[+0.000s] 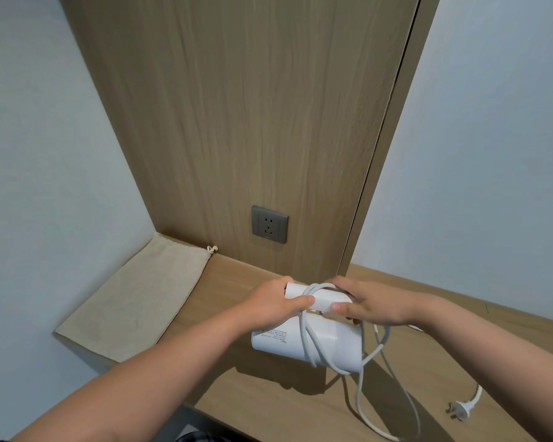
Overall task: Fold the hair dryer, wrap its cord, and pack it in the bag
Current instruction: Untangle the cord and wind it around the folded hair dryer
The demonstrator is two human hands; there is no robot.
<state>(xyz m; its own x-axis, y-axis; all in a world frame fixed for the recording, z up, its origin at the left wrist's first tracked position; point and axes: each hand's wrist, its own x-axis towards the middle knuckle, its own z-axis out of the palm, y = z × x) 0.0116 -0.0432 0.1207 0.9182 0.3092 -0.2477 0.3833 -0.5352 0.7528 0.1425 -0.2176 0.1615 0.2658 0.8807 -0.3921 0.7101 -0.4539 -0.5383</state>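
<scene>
A white hair dryer point(284, 344) is held above the wooden shelf point(300, 409), its handle folded against the body. My left hand point(270, 306) grips the folded handle from the left. My right hand point(369, 303) holds the handle's other end and the white cord point(316, 346), which loops round the dryer two or three times. The rest of the cord hangs down to the shelf and ends in a white plug point(460, 409) at the right. A beige drawstring bag point(134, 298) lies flat on the shelf's left end.
A grey wall socket point(269, 224) sits in the wooden back panel just above the shelf. White walls close in on the left and right. The shelf's front edge runs below my left forearm.
</scene>
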